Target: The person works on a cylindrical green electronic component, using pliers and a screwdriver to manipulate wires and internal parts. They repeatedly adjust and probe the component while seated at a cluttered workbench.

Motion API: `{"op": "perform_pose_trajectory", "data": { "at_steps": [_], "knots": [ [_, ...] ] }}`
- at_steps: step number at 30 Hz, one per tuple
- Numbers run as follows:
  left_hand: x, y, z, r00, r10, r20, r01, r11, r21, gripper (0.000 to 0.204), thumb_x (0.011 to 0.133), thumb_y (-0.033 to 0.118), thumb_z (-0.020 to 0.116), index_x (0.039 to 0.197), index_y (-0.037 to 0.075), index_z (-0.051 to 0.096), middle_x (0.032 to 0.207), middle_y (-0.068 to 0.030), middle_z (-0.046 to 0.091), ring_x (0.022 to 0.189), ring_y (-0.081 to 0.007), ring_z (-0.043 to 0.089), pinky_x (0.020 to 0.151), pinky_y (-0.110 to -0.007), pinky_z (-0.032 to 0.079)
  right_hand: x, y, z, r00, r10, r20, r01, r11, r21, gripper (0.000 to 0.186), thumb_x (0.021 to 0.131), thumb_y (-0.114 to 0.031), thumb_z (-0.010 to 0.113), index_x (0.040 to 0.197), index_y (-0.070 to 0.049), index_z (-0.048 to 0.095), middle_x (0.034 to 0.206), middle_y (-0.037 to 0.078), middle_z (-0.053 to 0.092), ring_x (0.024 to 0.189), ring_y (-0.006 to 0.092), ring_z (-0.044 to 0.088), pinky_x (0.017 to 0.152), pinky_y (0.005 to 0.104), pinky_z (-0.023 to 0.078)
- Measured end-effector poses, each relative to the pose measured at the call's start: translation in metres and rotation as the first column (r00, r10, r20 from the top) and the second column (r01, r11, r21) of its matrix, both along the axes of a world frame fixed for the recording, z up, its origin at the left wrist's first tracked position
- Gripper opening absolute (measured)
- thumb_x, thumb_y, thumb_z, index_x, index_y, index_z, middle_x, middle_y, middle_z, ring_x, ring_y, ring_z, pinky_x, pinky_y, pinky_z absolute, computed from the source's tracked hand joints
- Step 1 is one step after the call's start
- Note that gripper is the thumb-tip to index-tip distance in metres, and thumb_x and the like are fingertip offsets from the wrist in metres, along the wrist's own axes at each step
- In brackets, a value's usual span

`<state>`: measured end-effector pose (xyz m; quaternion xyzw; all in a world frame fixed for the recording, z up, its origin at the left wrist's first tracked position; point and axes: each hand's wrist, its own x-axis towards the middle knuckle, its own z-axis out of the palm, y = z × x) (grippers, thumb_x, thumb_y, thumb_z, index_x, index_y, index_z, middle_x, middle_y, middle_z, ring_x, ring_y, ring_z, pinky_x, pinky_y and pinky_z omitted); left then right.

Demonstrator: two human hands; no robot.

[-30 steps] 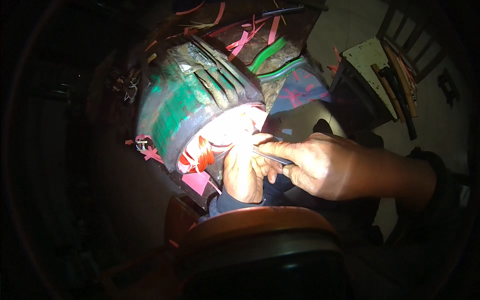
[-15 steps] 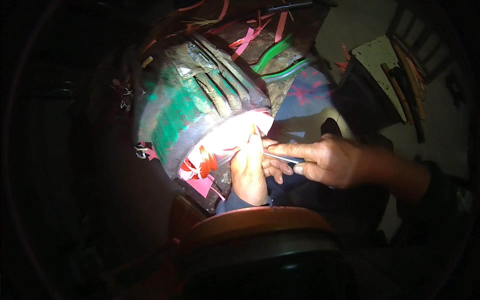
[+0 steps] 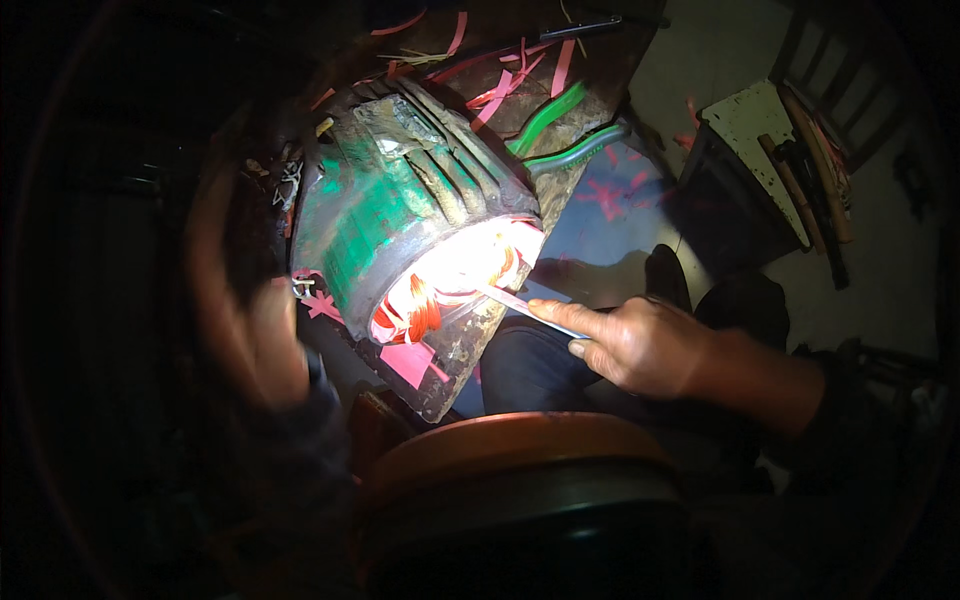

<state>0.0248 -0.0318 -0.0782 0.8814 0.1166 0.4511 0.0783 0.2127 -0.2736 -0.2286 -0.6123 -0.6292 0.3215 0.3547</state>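
Now, narrow tabletop (image 3: 458, 368) edge before the scuffed green housing (image 3: 365, 215), orange coils (image 3: 417, 312) inside; my right fingers (image 3: 570, 316) grip a slim tool (image 3: 511, 299); left hand (image 3: 258, 345) blurred, grip I can't tell.

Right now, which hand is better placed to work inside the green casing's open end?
Probably the right hand: it holds a slim tool, tip toward the lit open end. The left hand, blurred, is left of the casing.

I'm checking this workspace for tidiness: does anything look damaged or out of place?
Yes, two things: the green housing looks worn, its paint patchy with dull grey-brown areas. Beyond it, pink strips lie scattered on the worktop, some overlapping, like loose scraps. Glare hides detail inside the housing's opening.
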Motion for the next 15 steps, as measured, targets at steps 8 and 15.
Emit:
{"op": "perform_pose_trajectory", "data": {
  "at_steps": [8, 15],
  "knots": [
    [0.019, 0.043, -0.004, 0.961, -0.165, -0.222, 0.120, 0.972, -0.203, 0.072, 0.101, 0.043, 0.076, 0.153, -0.002, 0.054, 0.148, -0.0189, 0.062, 0.139, -0.0320, 0.058, 0.120, -0.043, 0.042, -0.046, 0.011, -0.009, 0.993, -0.091, 0.069, 0.081, 0.987, 0.138, 0.064, 0.106, -0.015, 0.062, 0.167, -0.015, 0.043, 0.061, 0.016, 0.059, 0.051, 0.0320, 0.060, 0.055, 0.0459, 0.051],
    [0.017, 0.050, -0.011, 0.966, -0.192, -0.172, 0.145, 0.957, -0.253, 0.065, 0.102, 0.037, 0.076, 0.150, -0.001, 0.057, 0.146, -0.0175, 0.063, 0.137, -0.0302, 0.060, 0.120, -0.043, 0.042, -0.100, 0.013, 0.001, 0.802, -0.304, -0.515, 0.264, 0.953, -0.150, 0.068, 0.106, -0.011, 0.061, 0.169, -0.009, 0.037, 0.056, 0.017, 0.051, 0.047, 0.0328, 0.057, 0.051, 0.0470, 0.045]
  ]
}}
